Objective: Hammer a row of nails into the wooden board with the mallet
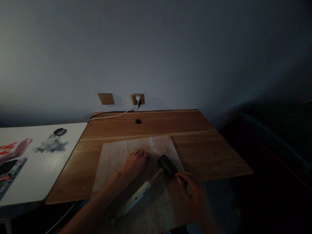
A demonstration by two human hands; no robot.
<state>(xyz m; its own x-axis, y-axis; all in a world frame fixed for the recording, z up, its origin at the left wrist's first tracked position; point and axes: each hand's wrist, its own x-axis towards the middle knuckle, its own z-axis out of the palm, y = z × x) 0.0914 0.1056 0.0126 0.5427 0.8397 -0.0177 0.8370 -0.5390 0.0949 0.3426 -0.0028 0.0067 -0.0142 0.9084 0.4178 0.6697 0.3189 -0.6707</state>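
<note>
A board (156,208) with a pale, worn face lies on the wooden table, with a row of small dark dots near its far edge. Across it rests a mallet (167,165) with a dark head and a handle that is partly white. My left hand (135,164) lies on the board just short of the dots, fingers curled in; whatever they hold, if anything, is hidden. Beside the mallet head, my right hand (193,193) has its thumb and forefinger drawn together near the board's right edge. What sits between those fingertips is too dark to make out.
The wooden table (207,143) stands against a wall, with a round hole near its back. A plug with cables (138,99) sits in a wall socket. On a white table (26,182) at left lie a crumpled grey item (52,143), a roll (59,131) and packets (16,148).
</note>
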